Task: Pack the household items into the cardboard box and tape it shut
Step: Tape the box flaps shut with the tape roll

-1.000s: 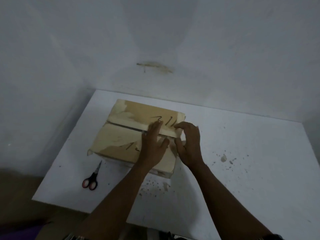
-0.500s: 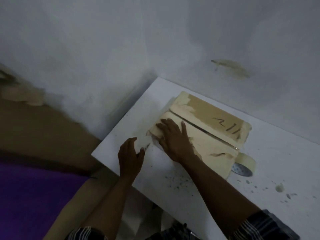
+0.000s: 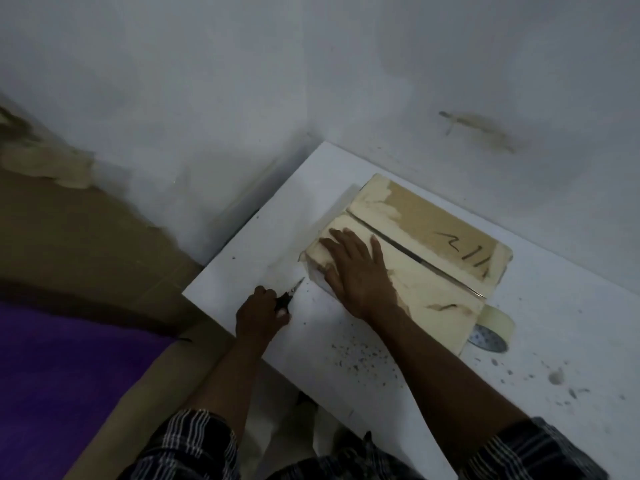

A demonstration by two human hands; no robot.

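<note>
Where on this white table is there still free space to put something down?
Widest bare patch: the table right of the tape roll and cardboard box. Crowded at the box's left end: right hand, left hand, scissors.

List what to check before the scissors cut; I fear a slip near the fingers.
1. Brown cardboard box flaps folded down: ok.
2. Right hand pressing flat on the box: ok.
3. Left hand gripping the dark-handled metal scissors: ok.
4. Blade tips apart from the right hand: ok, though near.
5. Tape strand to cut in view: cannot tell, too dim.
6. Beige masking-tape roll on the white table, beside the box: ok.
</note>
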